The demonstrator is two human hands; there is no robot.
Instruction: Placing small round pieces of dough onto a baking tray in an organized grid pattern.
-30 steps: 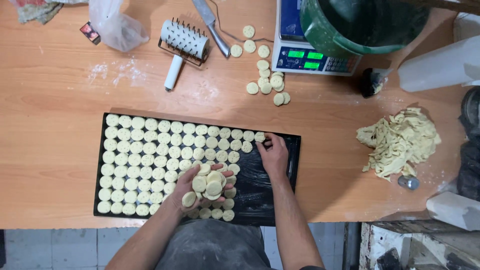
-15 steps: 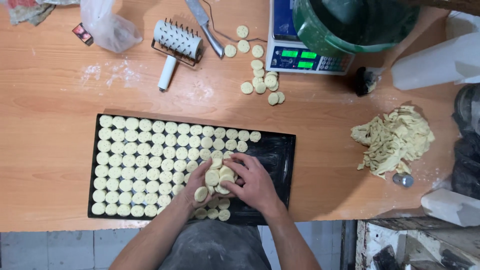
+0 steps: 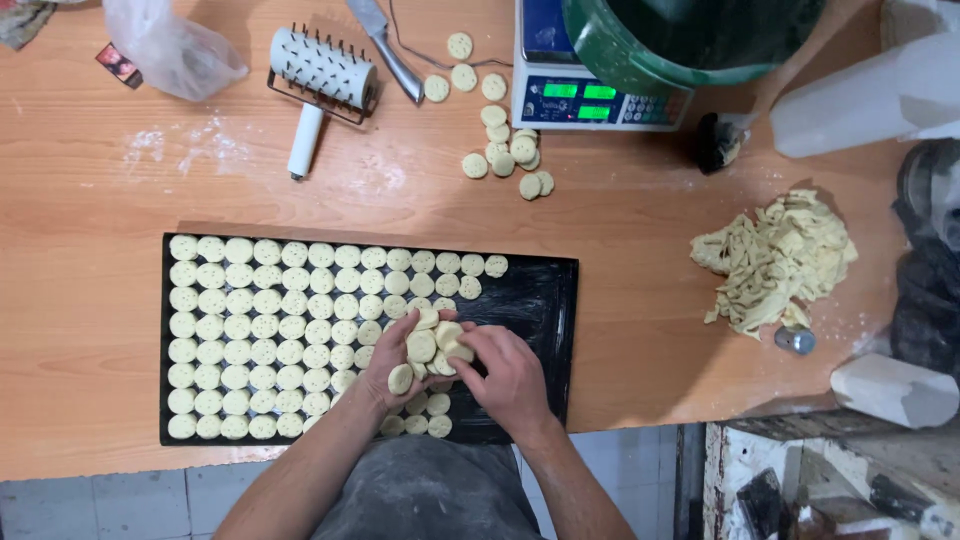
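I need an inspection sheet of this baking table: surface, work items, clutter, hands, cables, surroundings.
Surface: wooden table, flour patches.
Work items: black tray, partly filled with rows of dough discs.
Clutter: spiked roller, knife, plastic bag, loose discs, dough scraps, scale, green bowl.
Hands: left hand cups a pile of discs; right hand picks at it.
Cables: thin wire by the knife.
Surroundings: tiled floor.

We have one view only, head-worn, looking almost straight down from above onto the table (image 3: 620,250). It sits fairly high: the whole tray (image 3: 545,300) fits, hands low centre, scale (image 3: 590,75) at the top edge, floor tiles along the bottom.
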